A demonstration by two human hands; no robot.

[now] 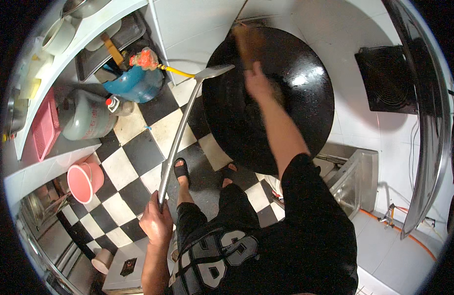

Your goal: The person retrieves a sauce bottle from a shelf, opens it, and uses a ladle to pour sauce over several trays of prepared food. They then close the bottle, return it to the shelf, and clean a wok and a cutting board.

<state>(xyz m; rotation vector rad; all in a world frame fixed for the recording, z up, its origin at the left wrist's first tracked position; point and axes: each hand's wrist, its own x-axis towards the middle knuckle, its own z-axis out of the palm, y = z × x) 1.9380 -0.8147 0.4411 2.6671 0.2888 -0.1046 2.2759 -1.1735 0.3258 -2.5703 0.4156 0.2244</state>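
Observation:
A long metal wok spatula (180, 130) runs up from my left hand (156, 219), which is closed round the end of its handle. Its flat blade overlaps the left rim of a large black wok (305, 113) in this view; whether they touch I cannot tell. Over the wok reaches my right hand (259, 83), with its fingers closed on a tan brush-like thing (249, 46). Motion blurs that thing, so its exact kind is unclear. It lies near the wok's far rim. Shiny wet-looking patches show on the dark inner wall.
Left of the wok stand a blue gas cylinder (138, 84) with a yellow hose (175, 71) and a grey cylinder (89, 115). A pink bucket (85, 182) is on the checkered floor (133, 152). At right are a metal basin (354, 179) and an orange hose (406, 235).

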